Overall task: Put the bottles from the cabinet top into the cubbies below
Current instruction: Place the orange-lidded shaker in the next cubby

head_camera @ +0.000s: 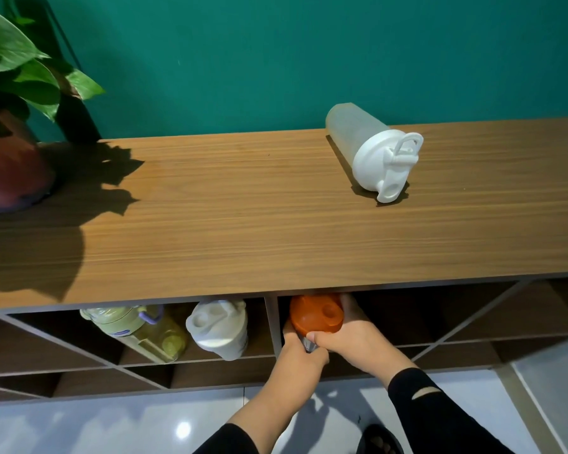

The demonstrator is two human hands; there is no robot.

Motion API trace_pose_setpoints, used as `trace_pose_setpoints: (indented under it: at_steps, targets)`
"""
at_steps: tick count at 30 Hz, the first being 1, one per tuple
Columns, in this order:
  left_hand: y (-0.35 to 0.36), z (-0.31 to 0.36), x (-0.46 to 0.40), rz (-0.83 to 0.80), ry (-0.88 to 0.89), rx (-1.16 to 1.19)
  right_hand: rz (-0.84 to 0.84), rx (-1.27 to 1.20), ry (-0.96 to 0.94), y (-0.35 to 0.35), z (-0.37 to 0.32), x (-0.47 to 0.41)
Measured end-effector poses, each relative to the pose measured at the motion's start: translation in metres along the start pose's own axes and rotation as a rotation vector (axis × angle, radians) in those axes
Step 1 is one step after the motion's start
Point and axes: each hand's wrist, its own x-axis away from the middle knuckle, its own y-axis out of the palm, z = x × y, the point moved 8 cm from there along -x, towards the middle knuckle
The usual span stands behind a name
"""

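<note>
**Orange bottle held at the cubby mouth under the cabinet top**

Taking the cabinet top (243, 231) as the landmark: at its far left end stands a potted plant (10, 126), its leaves casting a dark shadow across the wood

Below the top, left of the upright divider (273, 326), one cubby holds two bottles lying side by side: a yellow-green bottle (138, 332) with a purple loop on the left, and a white bottle (218, 326) just beside it, lid facing outward

Right of the divider, directly under the front edge of the top, the orange bottle (315, 316) sits in the mouth of the next cubby, its orange lid facing the camera. The left hand (300, 355) is wrapped around its lower body from beneath, fingers closed on it. The right hand (351, 335) grips it too, thumb pressed below the lid and fingers curled round the far side

On the top, toward its right end and near the green wall, a clear shaker (371, 149) with a white lid lies on its side, well apart from both hands
</note>
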Motion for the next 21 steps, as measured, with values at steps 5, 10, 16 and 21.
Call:
trace_pose_setpoints:
  at_steps: [5,10,16,21]
  targets:
    - [0.001,-0.002,-0.001,-0.003,-0.020,0.023,-0.012,-0.005,0.022,-0.005,-0.030,0.010]
    - [0.000,-0.003,0.002,0.008,-0.031,0.023,-0.036,0.066,0.000,-0.006,-0.039,0.019]
    - [0.002,0.002,0.024,-0.040,-0.028,-0.158,0.032,0.236,0.054,-0.028,-0.043,0.043]
    - [-0.016,0.038,0.077,0.087,0.367,-0.536,0.014,0.496,-0.023,-0.061,-0.061,0.086]
